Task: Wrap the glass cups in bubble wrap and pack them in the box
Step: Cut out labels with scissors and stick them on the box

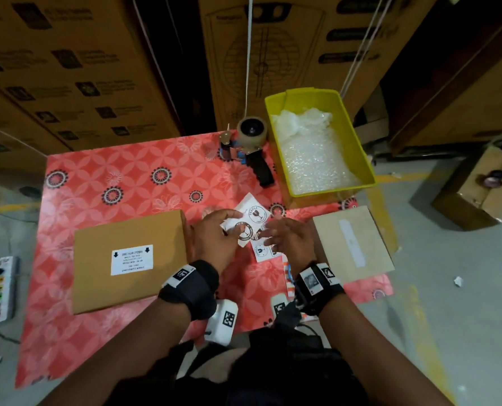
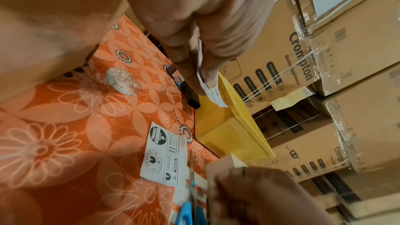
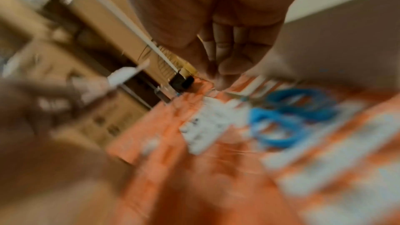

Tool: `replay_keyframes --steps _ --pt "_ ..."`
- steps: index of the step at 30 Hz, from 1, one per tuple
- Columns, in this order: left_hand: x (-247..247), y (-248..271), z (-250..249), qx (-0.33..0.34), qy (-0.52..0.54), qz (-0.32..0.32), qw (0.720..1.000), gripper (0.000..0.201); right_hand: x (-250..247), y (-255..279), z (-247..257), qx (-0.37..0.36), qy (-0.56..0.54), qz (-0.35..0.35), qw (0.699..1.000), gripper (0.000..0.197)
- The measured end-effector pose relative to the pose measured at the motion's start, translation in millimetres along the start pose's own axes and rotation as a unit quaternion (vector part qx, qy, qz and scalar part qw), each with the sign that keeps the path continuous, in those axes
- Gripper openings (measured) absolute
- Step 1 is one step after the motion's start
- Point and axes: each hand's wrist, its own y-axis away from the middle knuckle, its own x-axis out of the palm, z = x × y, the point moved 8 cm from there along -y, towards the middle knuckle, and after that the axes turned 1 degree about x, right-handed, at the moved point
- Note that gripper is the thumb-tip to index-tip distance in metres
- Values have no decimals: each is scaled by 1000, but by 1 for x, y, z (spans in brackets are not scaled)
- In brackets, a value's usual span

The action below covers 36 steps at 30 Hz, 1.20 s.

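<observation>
On the red floral table (image 1: 127, 177), left hand (image 1: 214, 238) pinches white fragile-sticker sheet (image 1: 245, 222); right hand (image 1: 288, 238) spread.

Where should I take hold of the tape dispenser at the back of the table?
Grip the tape dispenser by its black handle, coming from the near side. The handle slants toward the person and lies bare on the tablecloth, while the tape roll and blade end face away. The yellow bin crowds its right, so the left hand looks better placed.
</observation>
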Motion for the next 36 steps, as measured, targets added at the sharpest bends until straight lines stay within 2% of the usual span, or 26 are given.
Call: replay_keyframes --steps 1,2,4,5,6,7,11,14,16,19,23,25,26,27,29,30,31,33,36 --pt "1 1 2 -7 0 -3 1000 17 -20 4 -3 -19 77 -46 996 22" --pt "2 3 3 -13 -1 -2 1000 16 -38 9 -7 -38 210 -88 973 19" --pt "7 7 9 -33 10 11 999 15 -61 24 -17 -35 467 -121 875 18" --pt "10 9 11 -41 20 20 999 15 -67 31 -25 -27 533 -122 837 18" --pt "12 10 12 -42 25 28 998 15 -71 35 -35 -21 568 -116 814 19" --pt "13 12 12 -36 19 34 999 16 -75 37 -46 -23 584 -108 804 22" --pt "14 20 8 -30 -11 56 998 22 -80 39 -70 -41 544 -122 829 31" --pt "15 23 12 -39 13 63 997 26 -77 36 -71 -44 566 -142 811 39" --pt "15 25 11 -34 18 64 997 28 -77 31 -70 -50 563 -154 811 42" --pt "13 27 8 -28 19 59 998 24 -82 25 -73 -22 545 -160 823 33" --pt "11 28 11 -32 54 47 997 16 -82 27 -64 15 530 -165 832 46" --pt "11 27 15 -39 75 42 996 15 -84 29 -63 34 504 -166 847 40" --pt "11 27 13 -41 83 41 995 16 -85 31 -62 39 477 -162 863 31" --pt "10 26 12 -46 97 39 993 18 -87 32 -63 47 416 -154 895 23" --pt "7 21 9 -53 128 32 990 21 -86 42 -67 90 194 -101 972 11" --pt "5 18 6 -51 137 33 989 22 -79 50 -67 109 88 -42 989 9" --pt "4 15 3 -46 140 38 988 23 -71 60 -62 118 18 18 993 9" --pt "3 7 -2 -36 150 60 986 28 -60 78 -48 110 -34 117 986 14" --pt "1 2 -7 -21 155 91 983 32 -58 83 -43 94 -29 185 978 19"
